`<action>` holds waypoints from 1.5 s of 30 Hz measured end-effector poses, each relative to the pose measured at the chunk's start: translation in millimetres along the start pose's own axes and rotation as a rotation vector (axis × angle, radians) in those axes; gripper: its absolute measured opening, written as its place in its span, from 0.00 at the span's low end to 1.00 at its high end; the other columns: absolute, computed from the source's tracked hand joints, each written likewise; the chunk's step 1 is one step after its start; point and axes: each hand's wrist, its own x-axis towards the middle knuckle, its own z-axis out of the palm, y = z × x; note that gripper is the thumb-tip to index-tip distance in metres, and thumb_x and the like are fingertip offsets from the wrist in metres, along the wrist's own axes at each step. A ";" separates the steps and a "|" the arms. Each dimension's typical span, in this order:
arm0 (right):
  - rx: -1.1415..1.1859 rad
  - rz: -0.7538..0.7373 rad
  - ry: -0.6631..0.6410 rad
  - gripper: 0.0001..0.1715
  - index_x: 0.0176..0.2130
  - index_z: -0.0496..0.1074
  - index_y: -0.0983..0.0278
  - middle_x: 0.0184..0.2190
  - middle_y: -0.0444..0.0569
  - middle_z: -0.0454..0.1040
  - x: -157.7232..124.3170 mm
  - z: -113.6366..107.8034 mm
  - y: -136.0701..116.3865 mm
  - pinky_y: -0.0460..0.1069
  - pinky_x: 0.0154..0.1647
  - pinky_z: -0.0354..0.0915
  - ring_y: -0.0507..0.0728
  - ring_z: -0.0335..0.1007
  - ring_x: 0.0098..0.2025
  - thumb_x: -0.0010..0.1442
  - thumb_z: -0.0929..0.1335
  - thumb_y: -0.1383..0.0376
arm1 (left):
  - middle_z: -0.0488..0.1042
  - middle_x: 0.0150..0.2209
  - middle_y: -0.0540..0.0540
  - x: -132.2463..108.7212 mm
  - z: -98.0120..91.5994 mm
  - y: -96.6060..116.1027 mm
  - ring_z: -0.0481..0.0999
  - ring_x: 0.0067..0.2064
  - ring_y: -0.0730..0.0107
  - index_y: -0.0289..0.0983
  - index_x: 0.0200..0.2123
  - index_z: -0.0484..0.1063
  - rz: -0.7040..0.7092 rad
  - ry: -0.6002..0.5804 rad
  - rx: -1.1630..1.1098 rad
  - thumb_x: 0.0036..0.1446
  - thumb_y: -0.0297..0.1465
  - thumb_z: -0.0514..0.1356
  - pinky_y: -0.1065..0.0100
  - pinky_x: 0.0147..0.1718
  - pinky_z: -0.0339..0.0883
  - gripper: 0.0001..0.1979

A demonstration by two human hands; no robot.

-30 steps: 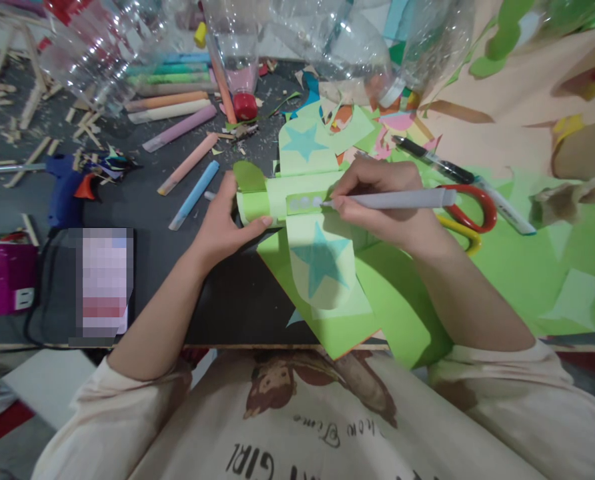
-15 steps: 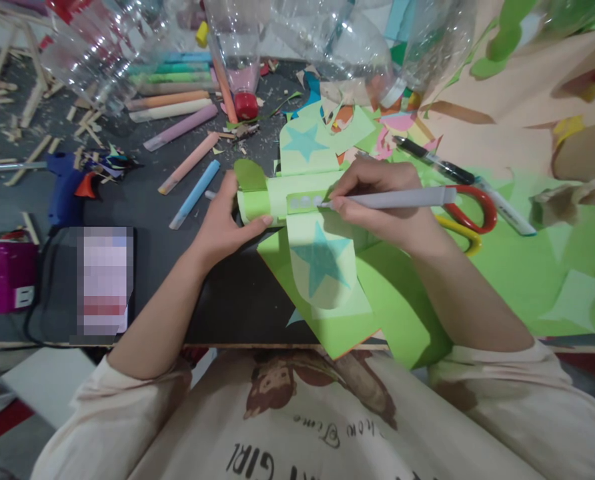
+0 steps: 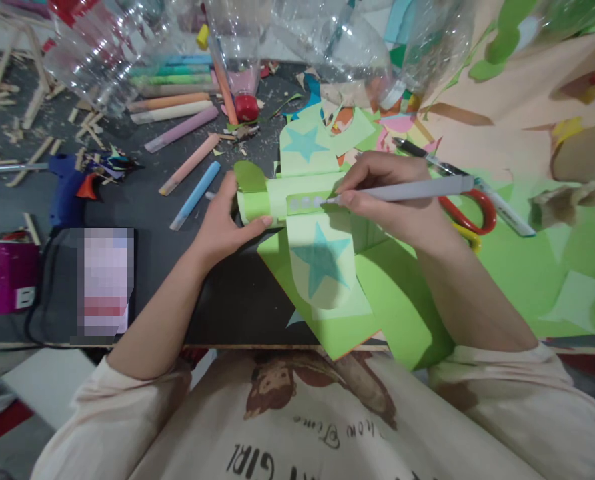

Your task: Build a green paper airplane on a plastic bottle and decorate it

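Note:
A light-green paper airplane (image 3: 277, 188) lies on its side-to-side axis at the middle of the table, its two rounded wings each bearing a blue star (image 3: 322, 259). My left hand (image 3: 231, 220) is wrapped round its left end, thumb in front and fingers behind. In my right hand (image 3: 385, 190) is a pale grey marker (image 3: 417, 189), its tip at a green strip (image 3: 307, 203) on the body. Several whitish dots show on that strip, left of the tip. Green paper sheets (image 3: 402, 293) lie beneath the plane.
Red-and-yellow-handled scissors (image 3: 490, 213) and a black pen (image 3: 435, 162) lie right of my right hand. At left are a blue glue gun (image 3: 67, 193), a phone (image 3: 106, 280) and loose markers (image 3: 196, 195). Clear plastic bottles (image 3: 337, 47) crowd the back.
My right hand has shifted slightly right with the marker, whose tip has moved right along the strip. The left hand and the paper airplane stay in place.

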 end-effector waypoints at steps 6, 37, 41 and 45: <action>0.146 0.013 -0.003 0.11 0.31 0.69 0.59 0.23 0.42 0.69 -0.8 -5.3 0.8 0.48 0.21 0.56 0.50 0.60 0.21 0.64 0.67 0.58 | 0.71 0.56 0.41 1.3 -2.5 0.1 0.74 0.57 0.53 0.42 0.57 0.64 0.002 0.029 -0.043 0.55 0.49 0.62 0.55 0.54 0.71 0.31; -0.007 -0.054 -0.029 0.10 0.29 0.69 0.59 0.23 0.42 0.69 -3.4 7.2 6.0 0.49 0.23 0.60 0.51 0.63 0.24 0.60 0.71 0.60 | 0.74 0.51 0.44 3.2 -3.7 -4.9 0.76 0.52 0.54 0.43 0.53 0.65 -0.044 0.024 -0.026 0.53 0.46 0.63 0.55 0.50 0.74 0.26; 0.015 -0.021 -0.076 0.10 0.28 0.69 0.59 0.23 0.43 0.70 -2.8 5.3 3.4 0.50 0.24 0.60 0.52 0.63 0.24 0.59 0.71 0.60 | 0.74 0.52 0.44 3.1 -4.1 -4.0 0.76 0.52 0.54 0.44 0.53 0.65 -0.053 0.023 -0.047 0.52 0.44 0.63 0.54 0.51 0.74 0.26; 0.014 0.033 -0.086 0.12 0.27 0.69 0.58 0.22 0.43 0.69 -2.4 4.1 1.5 0.51 0.24 0.60 0.53 0.62 0.24 0.57 0.72 0.58 | 0.74 0.52 0.44 2.6 -4.6 -3.9 0.76 0.51 0.54 0.45 0.53 0.66 -0.050 0.027 -0.033 0.53 0.43 0.63 0.53 0.50 0.74 0.25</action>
